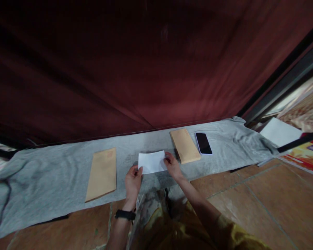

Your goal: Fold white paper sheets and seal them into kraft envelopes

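A white sheet of paper (pixel 152 162) is held up over the grey cloth by both hands. My left hand (pixel 133 180) pinches its lower left corner between thumb and fingers. At the right edge, my right hand (pixel 172 165) grips the sheet, with its fingertips partly behind it. To the left lies a brown envelope (pixel 102 174), flat, with a small reddish mark near its top right corner. Close to my right hand rests a thicker brown stack of what look like envelopes (pixel 185 146). A dark-screened phone (pixel 203 143) lies just right of that stack.
The grey cloth (pixel 62 173) covers a long low surface. A dark red curtain (pixel 156 76) hangs behind it. At the right are a metal frame (pixel 284 76), a white box-like object (pixel 280 132) and a red and yellow package (pixel 307 154). Brown tiles (pixel 265 198) form the floor.
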The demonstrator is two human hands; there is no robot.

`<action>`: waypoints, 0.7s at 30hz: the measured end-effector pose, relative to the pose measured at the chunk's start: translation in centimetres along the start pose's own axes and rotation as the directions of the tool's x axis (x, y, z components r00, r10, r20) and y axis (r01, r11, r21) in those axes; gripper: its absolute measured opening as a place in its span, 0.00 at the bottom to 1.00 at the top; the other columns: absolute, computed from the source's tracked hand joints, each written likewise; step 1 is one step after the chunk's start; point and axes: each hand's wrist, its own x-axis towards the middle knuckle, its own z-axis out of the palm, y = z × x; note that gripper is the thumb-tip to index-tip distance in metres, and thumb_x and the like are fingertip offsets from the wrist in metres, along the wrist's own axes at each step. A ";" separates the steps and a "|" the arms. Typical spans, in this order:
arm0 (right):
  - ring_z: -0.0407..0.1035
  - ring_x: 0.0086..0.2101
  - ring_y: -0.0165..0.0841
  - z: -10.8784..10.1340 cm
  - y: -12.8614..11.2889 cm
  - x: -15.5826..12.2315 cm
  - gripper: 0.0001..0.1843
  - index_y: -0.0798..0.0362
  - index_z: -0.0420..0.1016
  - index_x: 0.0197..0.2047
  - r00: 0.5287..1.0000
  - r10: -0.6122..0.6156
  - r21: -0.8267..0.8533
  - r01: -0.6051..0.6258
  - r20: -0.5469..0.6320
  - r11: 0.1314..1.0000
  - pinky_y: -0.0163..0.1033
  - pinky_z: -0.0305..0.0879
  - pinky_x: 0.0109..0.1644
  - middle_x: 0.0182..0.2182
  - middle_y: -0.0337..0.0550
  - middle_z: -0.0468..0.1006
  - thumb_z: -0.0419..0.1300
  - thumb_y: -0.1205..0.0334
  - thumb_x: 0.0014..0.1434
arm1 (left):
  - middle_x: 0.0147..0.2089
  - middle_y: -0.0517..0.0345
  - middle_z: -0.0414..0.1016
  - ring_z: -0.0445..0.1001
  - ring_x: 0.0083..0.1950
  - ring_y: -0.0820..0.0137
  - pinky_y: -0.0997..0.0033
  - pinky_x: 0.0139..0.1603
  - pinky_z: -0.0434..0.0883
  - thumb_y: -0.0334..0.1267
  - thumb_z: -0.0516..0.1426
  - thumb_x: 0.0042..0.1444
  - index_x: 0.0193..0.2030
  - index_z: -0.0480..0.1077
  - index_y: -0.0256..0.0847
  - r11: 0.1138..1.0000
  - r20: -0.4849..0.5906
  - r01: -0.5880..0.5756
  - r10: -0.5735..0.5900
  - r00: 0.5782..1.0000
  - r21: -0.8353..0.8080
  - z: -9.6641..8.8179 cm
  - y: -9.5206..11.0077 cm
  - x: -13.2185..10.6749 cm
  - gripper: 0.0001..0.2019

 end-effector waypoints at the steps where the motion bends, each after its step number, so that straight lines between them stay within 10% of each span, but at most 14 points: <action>1: 0.75 0.36 0.36 0.1 -0.1 0.0 0.23 0.54 0.69 0.59 0.999 -0.039 -0.048 0.037 -0.026 0.998 0.40 0.72 0.44 0.36 0.42 0.80 0.53 0.62 0.61 | 0.22 0.62 0.73 0.70 0.24 0.69 0.70 0.28 0.63 0.52 0.63 0.47 0.36 0.75 0.41 0.996 0.003 -0.022 0.022 1.000 0.090 0.0 -0.1 0.1 0.17; 8: 0.65 0.61 0.40 0.9 -0.9 -4.0 0.23 0.51 0.67 0.65 0.868 -0.486 -0.363 0.488 0.103 0.794 0.52 0.64 0.65 0.61 0.51 0.72 0.51 0.67 0.68 | 0.32 0.55 0.79 0.75 0.31 0.66 0.70 0.34 0.66 0.42 0.55 0.61 0.44 0.74 0.38 0.878 0.044 -0.060 0.044 0.998 0.474 0.2 -0.5 0.0 0.12; 17: 0.60 0.66 0.40 1.7 0.3 -8.0 0.25 0.52 0.66 0.67 0.755 -0.523 -0.501 0.654 0.395 0.566 0.51 0.54 0.72 0.67 0.46 0.66 0.54 0.55 0.71 | 0.38 0.48 0.82 0.79 0.35 0.60 0.68 0.32 0.65 0.46 0.52 0.68 0.58 0.70 0.39 0.654 0.024 -0.018 -0.001 1.000 0.756 0.5 0.9 -1.7 0.19; 21: 0.60 0.66 0.39 1.8 0.5 -7.8 0.24 0.51 0.66 0.67 0.750 -0.524 -0.521 0.659 0.404 0.543 0.51 0.54 0.72 0.68 0.46 0.65 0.54 0.55 0.71 | 0.39 0.46 0.81 0.79 0.38 0.59 0.64 0.37 0.69 0.48 0.49 0.69 0.58 0.69 0.38 0.514 0.043 -0.153 0.221 0.974 0.844 0.1 0.0 -2.8 0.20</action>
